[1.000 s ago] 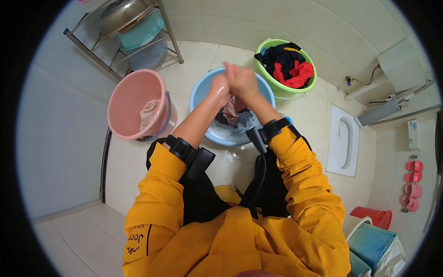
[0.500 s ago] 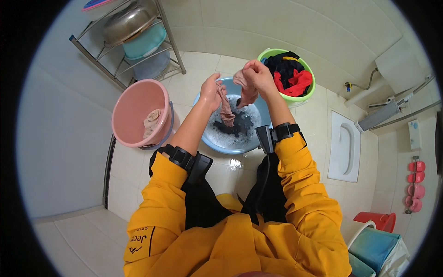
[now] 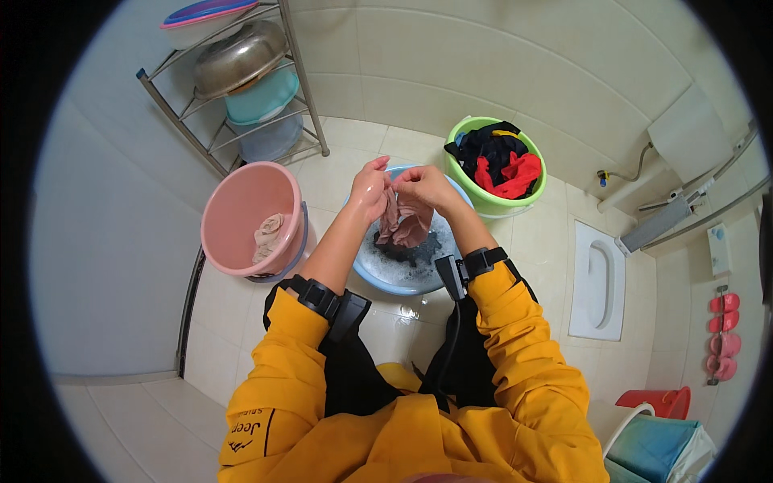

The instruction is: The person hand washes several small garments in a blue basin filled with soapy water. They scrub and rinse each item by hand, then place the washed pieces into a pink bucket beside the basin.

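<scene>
A wet, dusty-pink piece of clothing (image 3: 413, 226) hangs in folds between my two hands; its exact kind I cannot make out. My left hand (image 3: 372, 190) is closed on its left upper edge, and my right hand (image 3: 427, 188) pinches the top close beside it. Below the cloth stands a round blue basin (image 3: 384, 284) with foamy water and something dark in it. Between the hands and the cloth the basin's middle is partly hidden.
On the left stands a pink bucket (image 3: 217, 211) with a pale cloth (image 3: 268, 234) inside. A green bucket (image 3: 501, 205) of dark and red clothes is at the far right of the basin. A metal rack (image 3: 315, 121) holds basins; a squat toilet (image 3: 596, 280) lies to the right.
My hands have come closer together, and the pink cloth, stretched apart before, is now gathered between them. The whole view has shifted, so the surroundings appear slightly lower.
</scene>
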### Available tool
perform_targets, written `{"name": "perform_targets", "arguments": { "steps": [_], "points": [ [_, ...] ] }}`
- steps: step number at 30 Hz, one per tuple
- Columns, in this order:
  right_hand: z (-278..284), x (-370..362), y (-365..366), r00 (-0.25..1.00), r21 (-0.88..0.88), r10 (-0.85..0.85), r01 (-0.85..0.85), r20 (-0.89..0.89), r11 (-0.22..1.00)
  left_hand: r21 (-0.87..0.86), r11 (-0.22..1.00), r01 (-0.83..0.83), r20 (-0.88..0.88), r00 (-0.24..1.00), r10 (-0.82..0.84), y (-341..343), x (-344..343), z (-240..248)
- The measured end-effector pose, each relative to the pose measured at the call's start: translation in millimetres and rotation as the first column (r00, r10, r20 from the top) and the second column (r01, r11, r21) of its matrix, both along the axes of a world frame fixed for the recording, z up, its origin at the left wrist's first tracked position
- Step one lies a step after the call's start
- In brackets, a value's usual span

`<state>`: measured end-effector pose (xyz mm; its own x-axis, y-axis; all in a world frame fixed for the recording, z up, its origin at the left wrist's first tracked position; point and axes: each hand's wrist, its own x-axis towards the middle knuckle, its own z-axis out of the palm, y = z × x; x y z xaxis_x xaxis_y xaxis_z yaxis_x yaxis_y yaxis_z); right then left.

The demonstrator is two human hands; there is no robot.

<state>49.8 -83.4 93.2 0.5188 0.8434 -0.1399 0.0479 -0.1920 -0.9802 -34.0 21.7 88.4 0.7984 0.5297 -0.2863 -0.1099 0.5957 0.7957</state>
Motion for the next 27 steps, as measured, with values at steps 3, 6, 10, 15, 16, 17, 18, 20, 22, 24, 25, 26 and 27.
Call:
{"name": "perform_targets", "arguments": {
  "steps": [3,6,10,15,16,17,18,20,22,24,25,26,27],
  "points": [
    [-3,1,0,0.999,-0.026,-0.014,0.015,0.033,1.0,0.051,0.998,0.034,0.021,0.999,-0.035,1,-3,1],
    [-3,6,-2,0.996,-0.041,-0.064,0.067,0.064,0.997,0.168,0.983,0.079,0.014,0.997,-0.082,3,-5,0],
    [0,17,-7,0.985,0.051,-0.162,0.165,-0.054,0.985,0.449,0.884,0.129,-0.1,0.991,-0.094,9,-6,-4],
    [4,22,-13,0.982,0.104,-0.177,0.182,-0.058,0.978,0.492,0.855,0.164,-0.153,0.983,-0.101,11,-9,0],
    [5,21,-14,0.982,0.142,-0.167,0.178,-0.085,0.974,0.501,0.851,0.16,-0.152,0.984,-0.095,11,-10,3],
    [7,20,-15,0.982,0.16,-0.146,0.165,-0.12,0.973,0.51,0.846,0.156,-0.151,0.984,-0.09,10,-11,5],
    [9,19,-16,0.973,0.153,-0.174,0.197,-0.151,0.968,0.47,0.869,0.156,-0.149,0.984,-0.095,9,-12,8],
    [11,16,-17,0.965,0.191,-0.151,0.193,-0.213,0.962,0.389,0.908,0.156,-0.135,0.985,-0.112,6,-14,12],
    [12,13,-16,0.968,0.203,-0.135,0.179,-0.213,0.963,0.366,0.912,0.187,-0.12,0.981,-0.153,3,-15,15],
    [10,12,-14,0.989,0.242,-0.02,0.056,-0.148,0.969,0.363,0.911,0.195,-0.068,0.981,-0.183,2,-15,15],
    [9,12,-12,0.988,0.22,-0.051,0.083,-0.149,0.972,0.37,0.91,0.189,-0.03,0.981,-0.192,2,-15,14],
    [7,12,-10,0.986,0.199,-0.115,0.137,-0.121,0.97,0.376,0.909,0.18,-0.012,0.982,-0.19,2,-15,14],
    [6,12,-8,0.986,0.199,-0.139,0.155,-0.094,0.968,0.409,0.895,0.177,-0.029,0.983,-0.181,3,-14,13]
  ]
}}
